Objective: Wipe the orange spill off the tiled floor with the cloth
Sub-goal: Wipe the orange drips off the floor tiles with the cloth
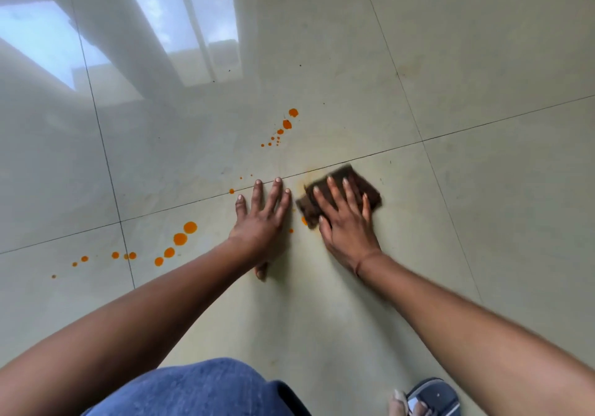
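Observation:
A folded brown cloth (354,179) lies on the glossy pale tiled floor (483,190), pressed flat under my right hand (346,219), whose fingers are spread over it. My left hand (262,222) rests palm down on the tile just left of the cloth, fingers apart, holding nothing. Orange drops (180,238) trail across the floor at the lower left. Another line of orange drops (286,124) runs beyond my hands. A faint orange smear (307,179) shows by the cloth's far left edge, and small drops (303,221) sit between my hands.
Dark grout lines (106,158) cross the floor. A knee in blue denim (199,390) fills the bottom centre. A foot in a dark sandal (428,398) stands at the bottom right. Window light reflects off the tiles at the upper left.

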Action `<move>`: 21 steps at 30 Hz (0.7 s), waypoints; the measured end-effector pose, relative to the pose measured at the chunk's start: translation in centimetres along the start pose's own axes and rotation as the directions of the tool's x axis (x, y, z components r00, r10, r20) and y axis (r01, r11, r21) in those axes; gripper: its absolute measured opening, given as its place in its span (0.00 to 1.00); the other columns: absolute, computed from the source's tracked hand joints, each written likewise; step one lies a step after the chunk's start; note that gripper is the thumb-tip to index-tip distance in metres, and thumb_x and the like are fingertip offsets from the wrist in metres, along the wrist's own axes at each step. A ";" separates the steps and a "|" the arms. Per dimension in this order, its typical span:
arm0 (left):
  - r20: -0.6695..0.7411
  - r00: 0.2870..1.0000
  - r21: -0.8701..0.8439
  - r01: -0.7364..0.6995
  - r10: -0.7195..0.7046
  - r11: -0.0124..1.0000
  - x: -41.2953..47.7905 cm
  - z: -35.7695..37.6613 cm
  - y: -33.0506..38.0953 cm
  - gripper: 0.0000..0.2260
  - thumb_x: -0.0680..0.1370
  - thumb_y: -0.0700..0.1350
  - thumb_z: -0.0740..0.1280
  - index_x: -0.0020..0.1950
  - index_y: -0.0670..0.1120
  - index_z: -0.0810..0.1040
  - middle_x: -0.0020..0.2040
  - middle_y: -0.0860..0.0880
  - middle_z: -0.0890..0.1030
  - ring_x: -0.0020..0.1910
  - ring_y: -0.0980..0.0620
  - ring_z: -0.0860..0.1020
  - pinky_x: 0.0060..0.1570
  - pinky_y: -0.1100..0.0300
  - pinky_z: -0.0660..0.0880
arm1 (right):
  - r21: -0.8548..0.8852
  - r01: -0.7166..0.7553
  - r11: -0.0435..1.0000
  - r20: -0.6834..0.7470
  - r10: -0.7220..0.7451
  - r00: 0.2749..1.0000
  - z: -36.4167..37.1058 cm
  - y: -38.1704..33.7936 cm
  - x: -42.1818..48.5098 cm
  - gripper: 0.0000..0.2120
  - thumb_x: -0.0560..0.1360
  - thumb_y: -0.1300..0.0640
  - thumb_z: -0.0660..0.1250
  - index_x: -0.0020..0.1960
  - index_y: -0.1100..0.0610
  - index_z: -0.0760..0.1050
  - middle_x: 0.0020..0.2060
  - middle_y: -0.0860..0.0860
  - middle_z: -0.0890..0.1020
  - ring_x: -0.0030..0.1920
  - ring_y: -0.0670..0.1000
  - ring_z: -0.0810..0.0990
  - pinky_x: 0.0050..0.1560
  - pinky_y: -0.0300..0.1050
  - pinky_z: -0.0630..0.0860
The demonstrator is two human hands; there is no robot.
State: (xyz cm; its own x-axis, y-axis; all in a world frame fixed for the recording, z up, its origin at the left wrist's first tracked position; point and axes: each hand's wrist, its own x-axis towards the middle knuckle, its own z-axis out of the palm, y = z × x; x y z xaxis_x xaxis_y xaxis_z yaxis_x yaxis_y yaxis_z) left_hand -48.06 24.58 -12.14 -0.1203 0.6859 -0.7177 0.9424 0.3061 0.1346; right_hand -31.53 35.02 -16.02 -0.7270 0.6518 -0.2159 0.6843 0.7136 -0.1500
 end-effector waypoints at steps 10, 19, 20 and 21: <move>-0.035 0.999 -0.048 -0.031 0.029 0.998 0.1 0.5 -0.8 0.74 0.53 0.54 0.84 0.76 0.45 0.28 0.75 0.45 0.25 0.74 0.36 0.29 0.72 0.35 0.43 | 0.023 -0.077 0.997 0.043 0.076 0.996 -0.4 -2.6 4.0 0.29 0.76 0.50 0.58 0.76 0.45 0.56 0.77 0.50 0.54 0.77 0.56 0.49 0.70 0.67 0.50; -0.145 0.988 -0.090 0.040 -0.053 0.995 -1.6 1.4 -2.0 0.67 0.60 0.55 0.82 0.77 0.41 0.32 0.77 0.44 0.31 0.77 0.42 0.34 0.76 0.47 0.42 | 0.025 -0.063 0.998 0.036 0.062 0.997 0.3 -3.3 1.6 0.28 0.75 0.50 0.58 0.75 0.46 0.59 0.76 0.51 0.57 0.76 0.57 0.52 0.69 0.69 0.53; -0.149 0.987 -0.072 0.046 -0.056 0.996 -1.6 1.5 -1.9 0.67 0.60 0.56 0.81 0.77 0.41 0.33 0.78 0.44 0.32 0.77 0.42 0.35 0.76 0.47 0.41 | 0.032 -0.095 0.995 0.039 0.094 0.995 0.4 -4.4 2.1 0.28 0.75 0.51 0.59 0.75 0.46 0.58 0.77 0.51 0.56 0.76 0.57 0.51 0.69 0.68 0.51; -0.149 0.987 -0.058 0.049 -0.057 0.997 -1.6 1.4 -1.8 0.67 0.59 0.57 0.81 0.77 0.40 0.34 0.78 0.44 0.32 0.77 0.42 0.35 0.76 0.47 0.40 | 0.029 -0.070 0.997 0.016 0.069 0.997 0.7 -5.2 1.4 0.28 0.75 0.51 0.58 0.75 0.46 0.59 0.76 0.51 0.57 0.76 0.57 0.52 0.69 0.68 0.52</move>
State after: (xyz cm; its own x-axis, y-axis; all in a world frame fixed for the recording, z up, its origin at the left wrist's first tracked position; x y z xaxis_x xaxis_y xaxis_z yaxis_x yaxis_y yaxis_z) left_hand -49.15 22.01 -12.16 -0.2190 0.7579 -0.6145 0.9156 0.3773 0.1390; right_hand -36.03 32.05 -16.26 -0.6770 0.6953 -0.2413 0.7345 0.6588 -0.1627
